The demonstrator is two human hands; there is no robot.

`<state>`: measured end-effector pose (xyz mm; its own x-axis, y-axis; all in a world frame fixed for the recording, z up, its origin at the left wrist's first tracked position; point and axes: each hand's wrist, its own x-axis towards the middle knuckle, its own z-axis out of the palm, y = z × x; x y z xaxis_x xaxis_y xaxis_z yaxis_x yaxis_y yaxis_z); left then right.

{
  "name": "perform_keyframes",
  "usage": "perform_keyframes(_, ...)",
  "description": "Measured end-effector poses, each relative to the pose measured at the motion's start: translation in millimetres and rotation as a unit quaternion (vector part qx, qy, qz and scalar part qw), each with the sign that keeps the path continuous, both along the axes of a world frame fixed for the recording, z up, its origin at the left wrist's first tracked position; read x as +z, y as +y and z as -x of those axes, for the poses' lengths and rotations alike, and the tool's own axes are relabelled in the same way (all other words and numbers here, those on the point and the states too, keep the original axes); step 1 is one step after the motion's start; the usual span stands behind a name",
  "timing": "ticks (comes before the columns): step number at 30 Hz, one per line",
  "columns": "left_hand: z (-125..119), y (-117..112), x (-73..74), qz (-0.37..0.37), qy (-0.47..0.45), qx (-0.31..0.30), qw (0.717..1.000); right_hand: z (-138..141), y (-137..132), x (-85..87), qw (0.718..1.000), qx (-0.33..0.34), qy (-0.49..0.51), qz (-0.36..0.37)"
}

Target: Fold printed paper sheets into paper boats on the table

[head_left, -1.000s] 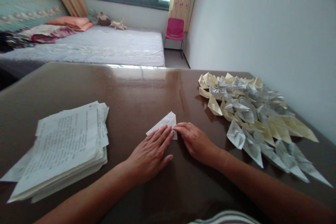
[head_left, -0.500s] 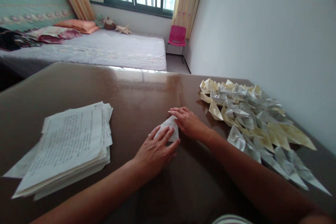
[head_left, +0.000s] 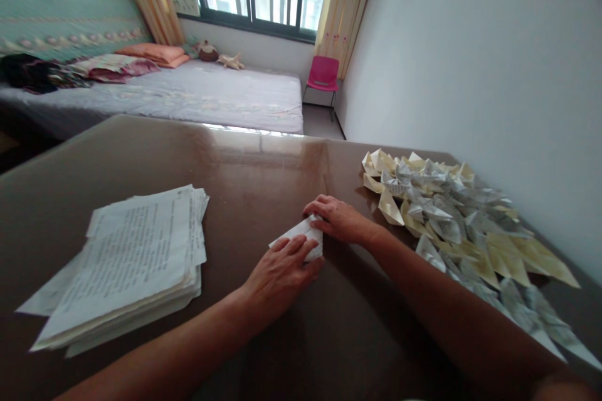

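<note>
A small folded sheet of printed paper lies on the brown table between my hands, its left corner pointed. My left hand holds it down, fingers bent across its near side and thumb by its lower right edge. At the far right corner, my right hand has its fingers closed over the paper's upper edge. Both palms hide part of the sheet, so its exact fold cannot be made out.
A stack of printed sheets lies at the left of the table. Many folded paper boats, white and cream, are heaped at the right near the wall. Beyond the table stand a bed and a pink chair.
My right fingers have curled in from a flatter pose over the paper's far corner. My left fingers have drawn back slightly, baring more of the left corner. The whole view has shifted slightly.
</note>
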<state>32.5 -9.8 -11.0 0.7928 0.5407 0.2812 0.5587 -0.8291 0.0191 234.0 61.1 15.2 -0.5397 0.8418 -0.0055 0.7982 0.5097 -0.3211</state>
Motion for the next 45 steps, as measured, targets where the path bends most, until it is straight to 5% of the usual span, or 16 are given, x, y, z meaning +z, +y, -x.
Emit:
perform_keyframes(10,5.9,-1.8,11.8,0.007,0.016,0.000,1.000,-20.4,-13.7,-1.8,0.988,-0.098,0.067,0.097)
perform_keyframes(12,6.6,-1.4,8.5,0.010,-0.001,0.007,1.000,-27.3,-29.5,-5.6,0.966,-0.132,0.134,0.179)
perform_keyframes(15,7.8,1.0,1.4,-0.002,-0.040,0.002,0.999,-29.0,-56.0,-11.3,0.896,-0.190,0.253,0.312)
perform_keyframes(18,10.3,4.7,0.0,-0.009,-0.055,-0.003,0.998,-19.3,-78.8,-14.0,0.844,-0.210,0.343,0.356)
perform_keyframes(29,24.4,20.0,10.2,0.111,-0.058,0.010,0.992,34.9,-123.1,-11.5,0.755,-0.096,0.437,0.480)
perform_keyframes(32,28.7,21.0,11.8,0.162,-0.079,0.045,0.983,38.3,-121.7,-7.0,0.768,-0.055,0.424,0.477)
perform_keyframes(35,30.7,19.5,13.8,0.166,-0.073,0.047,0.982,25.8,-108.3,2.9,0.813,-0.054,0.363,0.453)
perform_keyframes(38,28.5,17.0,14.0,0.129,-0.066,0.024,0.989,6.2,-86.6,6.9,0.914,-0.141,0.315,0.212)
perform_keyframes(40,26.1,15.5,13.5,0.106,-0.056,0.010,0.993,-2.5,-74.3,2.8,0.952,-0.151,0.261,0.046)
perform_keyframes(45,24.7,11.2,15.6,0.087,-0.026,0.020,0.996,0.2,-71.1,-11.6,0.991,-0.019,0.131,-0.035)
